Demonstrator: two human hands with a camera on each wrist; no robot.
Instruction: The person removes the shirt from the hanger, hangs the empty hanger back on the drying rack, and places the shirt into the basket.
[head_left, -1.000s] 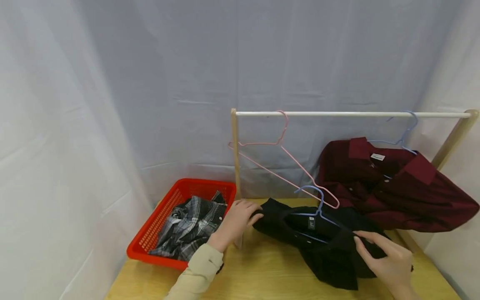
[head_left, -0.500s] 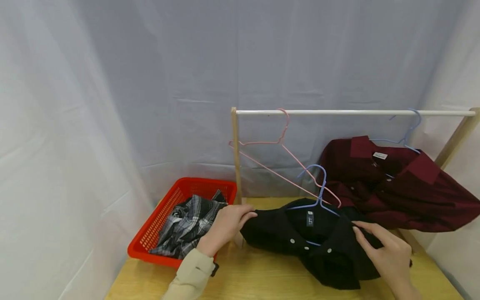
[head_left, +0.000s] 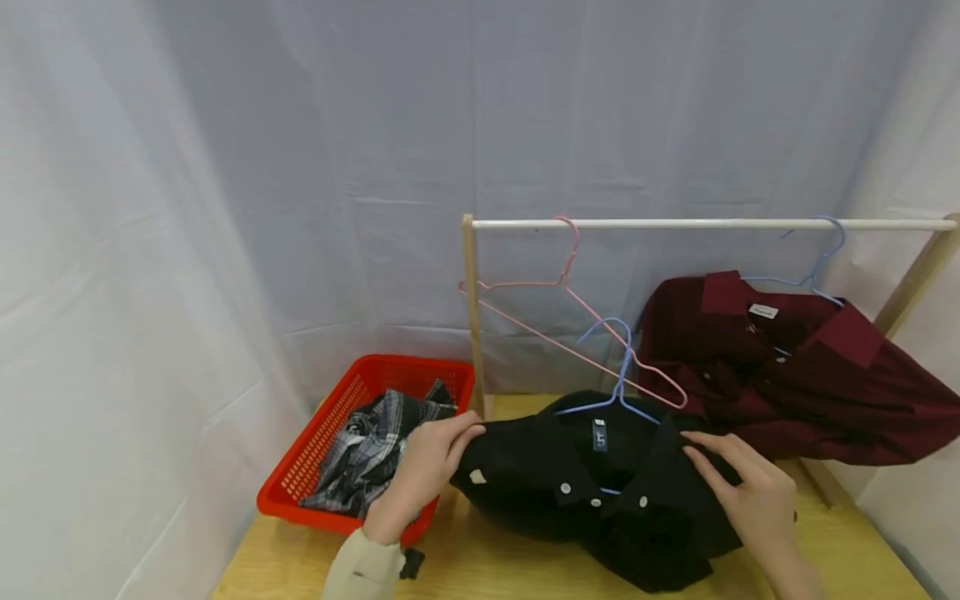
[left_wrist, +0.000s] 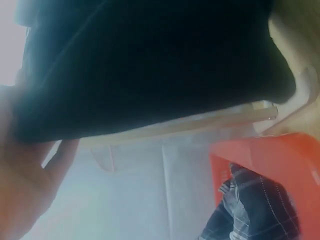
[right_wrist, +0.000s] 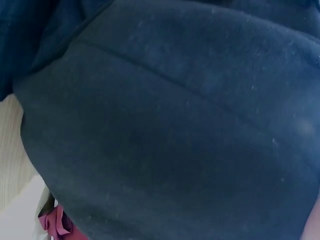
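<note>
both hands are on the black shirt [head_left: 585, 492], which sits on a blue hanger [head_left: 617, 379] and is half raised off the wooden table [head_left: 487, 567], its lower part bunched on the tabletop just below the white rail [head_left: 697, 223]. the step in hand looks like getting this hangered shirt up (hook free, pointing up and left, not on anything yet). my read: the next move calls for lifting the shirt by both shoulders and steering the hook over the rail, into the gap between the empty pink hanger [head_left: 570, 321] and the maroon shirt [head_left: 787, 375] hanging far right.

the left hand [head_left: 427, 467] pinches the shirt's left shoulder, fingers curled around the cloth. the right hand [head_left: 750, 492] grips the right shoulder, fingers bent over the fabric, thumb hidden. to the left, a red basket [head_left: 300, 479] holds a plaid shirt [head_left: 371, 450].
</note>
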